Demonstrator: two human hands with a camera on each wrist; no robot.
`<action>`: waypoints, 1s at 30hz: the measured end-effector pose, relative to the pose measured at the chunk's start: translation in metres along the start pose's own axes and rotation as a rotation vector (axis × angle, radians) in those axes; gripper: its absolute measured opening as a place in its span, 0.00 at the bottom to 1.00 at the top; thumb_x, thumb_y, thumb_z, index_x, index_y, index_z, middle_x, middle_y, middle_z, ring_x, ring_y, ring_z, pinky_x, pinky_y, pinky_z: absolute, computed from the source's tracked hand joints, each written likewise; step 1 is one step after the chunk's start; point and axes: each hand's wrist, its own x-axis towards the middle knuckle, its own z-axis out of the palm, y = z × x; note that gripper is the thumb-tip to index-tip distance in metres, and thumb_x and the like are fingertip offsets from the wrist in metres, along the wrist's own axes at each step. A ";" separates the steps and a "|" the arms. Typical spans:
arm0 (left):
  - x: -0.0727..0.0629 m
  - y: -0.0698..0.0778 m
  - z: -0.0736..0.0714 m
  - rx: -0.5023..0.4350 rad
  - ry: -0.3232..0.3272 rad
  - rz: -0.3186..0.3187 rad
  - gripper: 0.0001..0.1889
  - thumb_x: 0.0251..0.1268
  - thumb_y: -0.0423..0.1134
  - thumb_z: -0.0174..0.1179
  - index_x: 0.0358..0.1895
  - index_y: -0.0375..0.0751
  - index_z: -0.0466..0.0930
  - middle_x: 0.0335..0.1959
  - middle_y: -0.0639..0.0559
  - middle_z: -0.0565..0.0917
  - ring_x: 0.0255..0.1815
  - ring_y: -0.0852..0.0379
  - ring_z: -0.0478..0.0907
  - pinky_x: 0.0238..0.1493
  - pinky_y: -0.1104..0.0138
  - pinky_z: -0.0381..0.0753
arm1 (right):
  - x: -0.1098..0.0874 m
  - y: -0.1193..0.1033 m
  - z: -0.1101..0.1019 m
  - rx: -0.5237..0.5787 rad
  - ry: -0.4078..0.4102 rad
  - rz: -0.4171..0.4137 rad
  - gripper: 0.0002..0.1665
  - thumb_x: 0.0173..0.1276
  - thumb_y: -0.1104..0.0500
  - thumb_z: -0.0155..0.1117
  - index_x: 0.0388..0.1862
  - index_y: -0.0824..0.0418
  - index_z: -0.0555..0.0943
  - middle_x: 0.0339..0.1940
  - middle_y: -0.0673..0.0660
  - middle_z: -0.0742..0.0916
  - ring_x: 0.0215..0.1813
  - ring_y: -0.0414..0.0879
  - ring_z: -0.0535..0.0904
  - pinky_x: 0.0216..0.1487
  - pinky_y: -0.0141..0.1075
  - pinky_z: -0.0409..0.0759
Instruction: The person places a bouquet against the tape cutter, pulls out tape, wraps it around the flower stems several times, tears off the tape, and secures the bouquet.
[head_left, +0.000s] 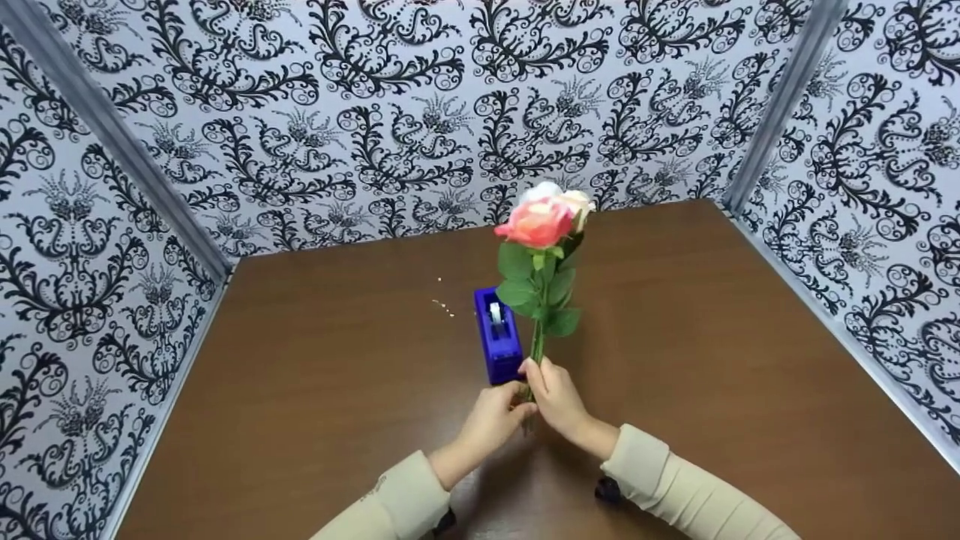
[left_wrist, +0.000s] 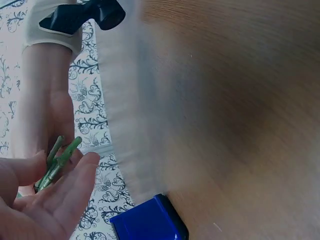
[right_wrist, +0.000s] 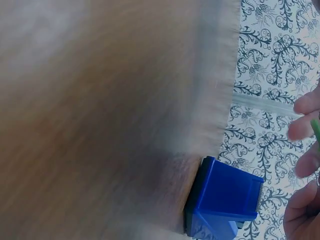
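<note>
A small bunch of roses stands upright over the table, a coral-pink rose in front of a white rose and a cream rose. My right hand grips the green stems below the leaves. Lower down, my left hand pinches the same stems near their ends, thumb against fingers. The cut stem ends poke out past the left hand's fingers in the left wrist view. Just behind the hands sits a blue tape dispenser holding a roll of clear tape.
Tiny white scraps lie on the brown table, left of the dispenser. Patterned panels enclose the table at the back and both sides. Dark wrist cameras hang under both sleeves.
</note>
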 end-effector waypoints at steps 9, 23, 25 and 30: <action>0.002 0.002 0.000 -0.016 0.126 -0.020 0.04 0.54 0.29 0.59 0.33 0.31 0.78 0.20 0.47 0.82 0.19 0.65 0.73 0.21 0.75 0.71 | 0.005 -0.006 -0.005 -0.010 -0.054 -0.003 0.12 0.71 0.59 0.49 0.36 0.65 0.77 0.25 0.56 0.82 0.29 0.42 0.75 0.32 0.34 0.75; -0.017 -0.051 -0.050 -0.032 0.186 -0.140 0.12 0.60 0.32 0.57 0.41 0.22 0.75 0.27 0.37 0.83 0.23 0.48 0.81 0.22 0.68 0.78 | 0.023 0.042 -0.085 -0.219 -0.133 0.048 0.16 0.70 0.56 0.51 0.50 0.65 0.75 0.35 0.58 0.85 0.36 0.49 0.80 0.41 0.45 0.76; -0.018 -0.076 -0.054 -0.091 0.214 -0.194 0.13 0.62 0.33 0.56 0.41 0.22 0.75 0.26 0.37 0.82 0.20 0.49 0.80 0.18 0.68 0.78 | 0.024 0.051 -0.101 -0.258 -0.109 0.075 0.17 0.70 0.56 0.52 0.50 0.66 0.75 0.37 0.60 0.84 0.38 0.52 0.79 0.43 0.48 0.75; -0.019 -0.143 -0.059 0.030 0.295 -0.276 0.15 0.63 0.41 0.57 0.36 0.28 0.78 0.24 0.43 0.81 0.21 0.53 0.78 0.24 0.62 0.77 | 0.023 0.064 -0.127 -0.318 -0.143 0.099 0.20 0.72 0.54 0.48 0.51 0.68 0.74 0.42 0.63 0.83 0.42 0.55 0.79 0.44 0.50 0.74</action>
